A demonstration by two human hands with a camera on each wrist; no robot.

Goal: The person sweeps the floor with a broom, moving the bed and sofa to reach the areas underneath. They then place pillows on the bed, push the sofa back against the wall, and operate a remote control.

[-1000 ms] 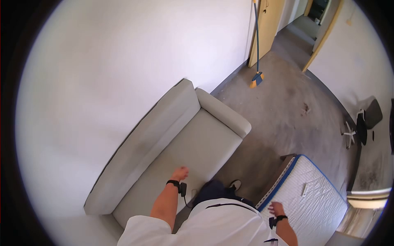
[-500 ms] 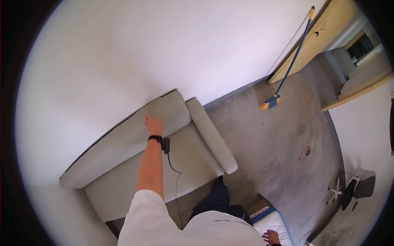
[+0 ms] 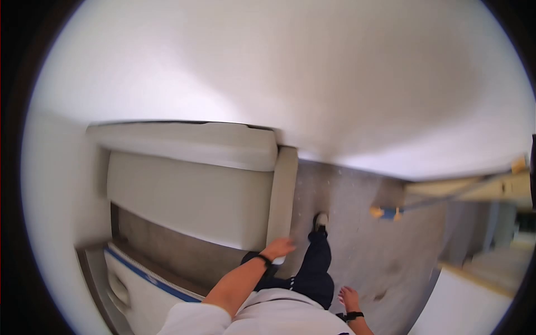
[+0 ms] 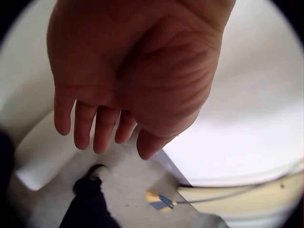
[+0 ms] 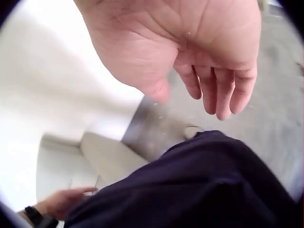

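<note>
While a sofa [image 3: 190,195] stands nearby, 2 hands [image 3: 279,247] [image 3: 350,300] hang loosely.

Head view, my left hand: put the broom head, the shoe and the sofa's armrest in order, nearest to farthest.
1. Armrest: right by your left hand, at the sofa's right end.
2. Shoe: ahead, slightly right.
3. Broom head: farther off to the right.

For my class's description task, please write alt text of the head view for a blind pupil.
A person holds nothing: the left hand hovers by a sofa, the right hand above the floor. At right, a broom stands by a door.
</note>
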